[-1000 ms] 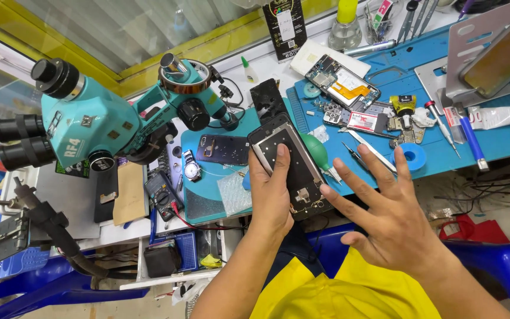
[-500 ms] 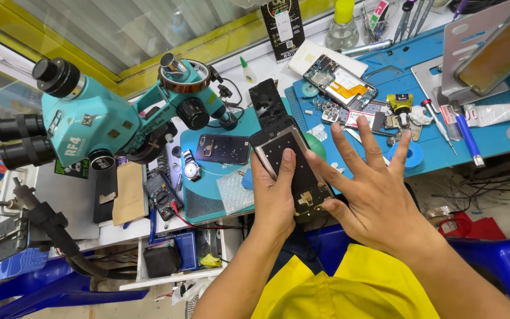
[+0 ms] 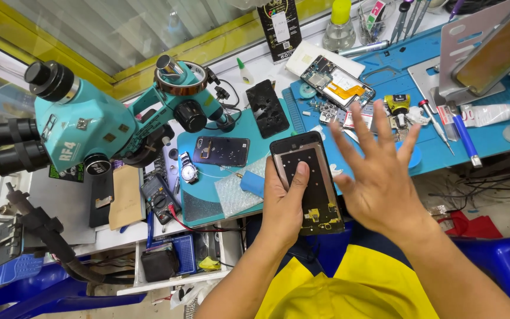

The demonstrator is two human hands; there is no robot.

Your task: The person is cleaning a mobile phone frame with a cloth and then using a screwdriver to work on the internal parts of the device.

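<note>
Left hand (image 3: pixel 283 204): closed round an opened phone frame (image 3: pixel 308 180), thumb laid across its dark inner face, fingers wrapped behind. The frame sits upright in the palm, just in front of the near edge of the blue work mat (image 3: pixel 385 88), above the lap.

Right hand (image 3: pixel 379 177): fully spread, all five fingers apart, holding nothing; it hovers just right of the frame (touching or not, cannot tell).

Risk, as judged: a one-handed hold on a stripped frame is thin. If the thumb slips, the frame could drop past the bench edge to the floor. The spread hand hangs over loose small parts (image 3: pixel 332 109) and could scatter them.

Count, moving outward: one bubble-wrap piece (image 3: pixel 237 192), one wristwatch (image 3: pixel 188 171), one dark phone back (image 3: pixel 222 150), one multimeter (image 3: pixel 159 201), one opened phone with its board showing (image 3: pixel 337 82), one glue tube (image 3: pixel 491 113), one teal microscope (image 3: pixel 90 124), one yellow-capped bottle (image 3: pixel 340 26).
</note>
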